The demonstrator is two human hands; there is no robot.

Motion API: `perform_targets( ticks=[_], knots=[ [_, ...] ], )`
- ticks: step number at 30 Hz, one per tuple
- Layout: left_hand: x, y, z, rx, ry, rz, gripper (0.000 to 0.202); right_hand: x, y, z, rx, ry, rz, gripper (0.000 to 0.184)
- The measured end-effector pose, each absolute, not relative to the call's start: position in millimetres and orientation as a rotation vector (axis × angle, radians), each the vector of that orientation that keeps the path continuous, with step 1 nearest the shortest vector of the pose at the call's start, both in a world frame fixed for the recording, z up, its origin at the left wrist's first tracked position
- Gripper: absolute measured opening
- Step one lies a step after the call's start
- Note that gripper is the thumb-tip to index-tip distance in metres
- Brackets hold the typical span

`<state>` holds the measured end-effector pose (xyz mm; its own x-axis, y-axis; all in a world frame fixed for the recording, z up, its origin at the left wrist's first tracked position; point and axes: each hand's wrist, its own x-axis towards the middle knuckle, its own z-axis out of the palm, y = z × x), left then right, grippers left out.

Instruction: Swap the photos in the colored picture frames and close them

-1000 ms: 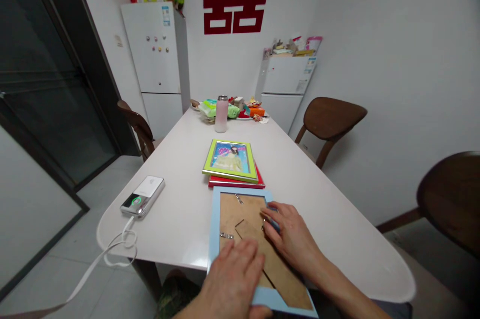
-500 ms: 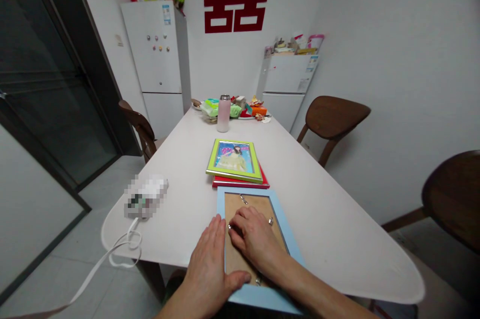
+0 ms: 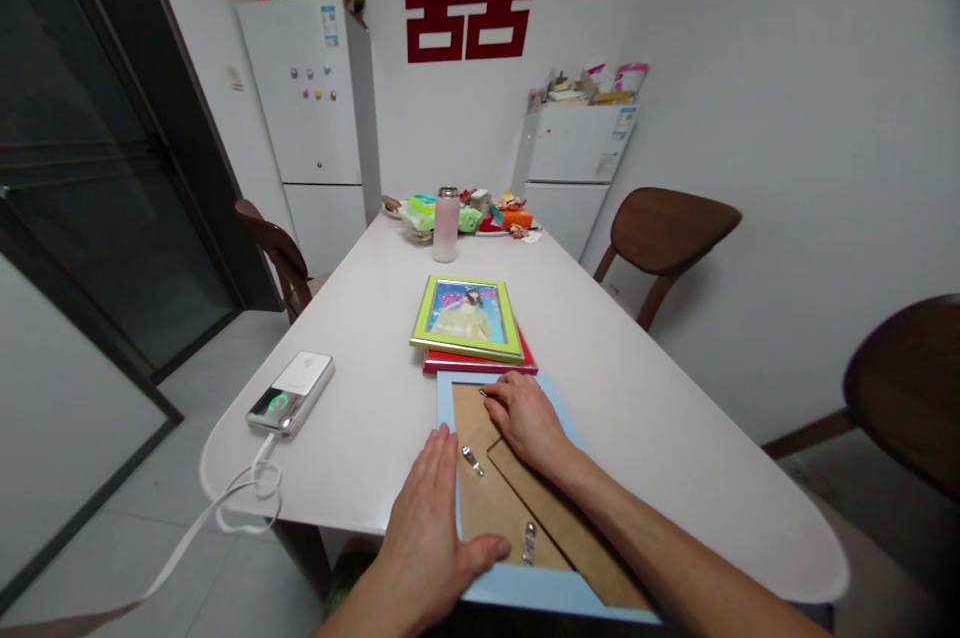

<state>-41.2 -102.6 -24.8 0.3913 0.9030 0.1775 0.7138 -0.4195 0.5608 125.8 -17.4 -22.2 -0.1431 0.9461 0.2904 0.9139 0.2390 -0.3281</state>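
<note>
A light blue picture frame [image 3: 445, 403] lies face down at the near edge of the table, its brown backing board [image 3: 480, 508] upward. My left hand [image 3: 427, 528] rests on the frame's left side, fingers stretched out together and thumb across the lower backing. At the top of the backing, the fingers of my right hand [image 3: 529, 423] pinch a small metal turn clip [image 3: 483, 392]. A second metal clip [image 3: 473, 461] lies slanted at the left side, and a third clip [image 3: 529, 544] sits near the bottom. My right forearm covers part of the brown stand leg [image 3: 540, 488].
Beyond the frame, a green picture frame [image 3: 422, 330] lies on a red one [image 3: 480, 365]. A white power bank [image 3: 292, 393] with a cable [image 3: 247, 488] lies at left. Farther back stand a pink bottle [image 3: 446, 228] and several packets [image 3: 472, 218]. Wooden chairs [image 3: 667, 233] flank the table.
My right hand has moved from the left clip up to the top clip. The left clip now lies slanted on the backing, uncovered. My left hand stays almost where it was.
</note>
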Motion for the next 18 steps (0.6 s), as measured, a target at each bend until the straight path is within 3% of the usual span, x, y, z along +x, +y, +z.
perform_targets(
  ticks=[8, 13, 18],
  knots=[
    [-44.1, -102.7, -23.0, 2.249, 1.388, 0.642, 0.082, 138.3, -51.6, 3.3, -1.555, -2.170, 0.254, 0.037],
    [-44.4, -102.6, -23.9, 2.267, 1.390, 0.644, 0.080, 151.9, -101.8, 24.2, -1.280, -2.441, 0.625, 0.029],
    [-44.2, -102.0, -24.7, 2.276, 1.390, 0.627, 0.079, 144.7, -115.8, 12.7, -1.291, -2.380, 0.592, 0.011]
  ],
)
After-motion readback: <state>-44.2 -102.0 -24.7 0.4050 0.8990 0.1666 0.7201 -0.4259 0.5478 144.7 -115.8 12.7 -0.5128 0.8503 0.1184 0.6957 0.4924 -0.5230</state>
